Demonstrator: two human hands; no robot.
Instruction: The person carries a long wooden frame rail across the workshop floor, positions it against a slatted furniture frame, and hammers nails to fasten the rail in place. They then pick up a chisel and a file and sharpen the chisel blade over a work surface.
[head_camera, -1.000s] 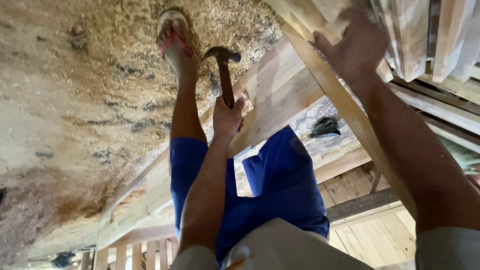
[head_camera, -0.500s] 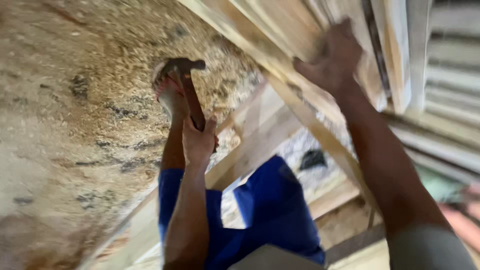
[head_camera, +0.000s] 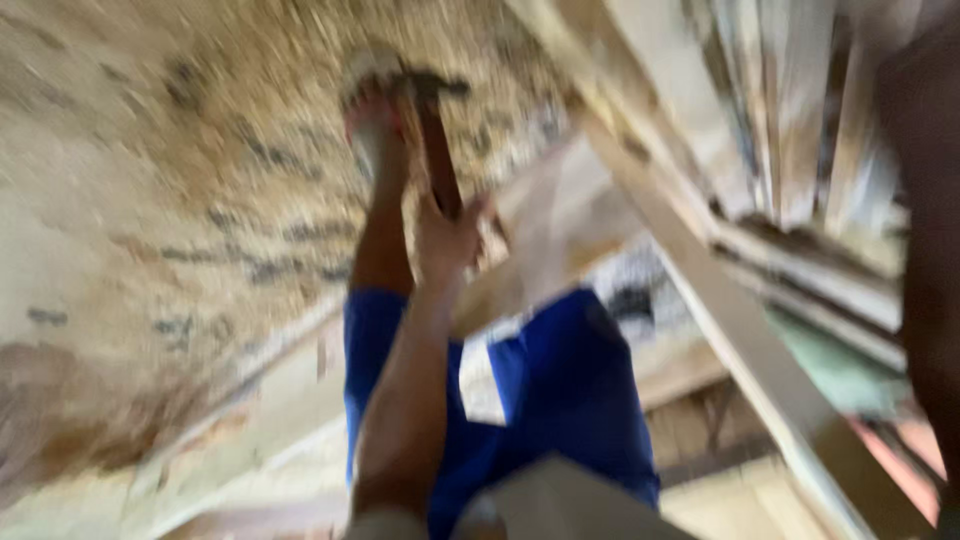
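Observation:
The view is badly blurred. My left hand (head_camera: 445, 238) is shut on the reddish handle of a hammer (head_camera: 432, 130), its dark head raised beside my foot (head_camera: 372, 108). My leg and blue shorts (head_camera: 565, 395) stretch below it. Along the right edge only my dark right arm (head_camera: 930, 260) shows; its hand is lost in blur at the frame's top corner. A long pale plank (head_camera: 730, 320) runs diagonally between the two arms.
Sawdust-covered ground (head_camera: 150, 200) fills the left half. Stacked pale boards (head_camera: 800, 120) lie at the upper right. More timber beams (head_camera: 250, 400) cross under my leg, with wooden flooring at the bottom right.
The camera swung, so my right hand slid off to the right edge and its grip on the plank is no longer seen. My left hand still holds the hammer near my foot.

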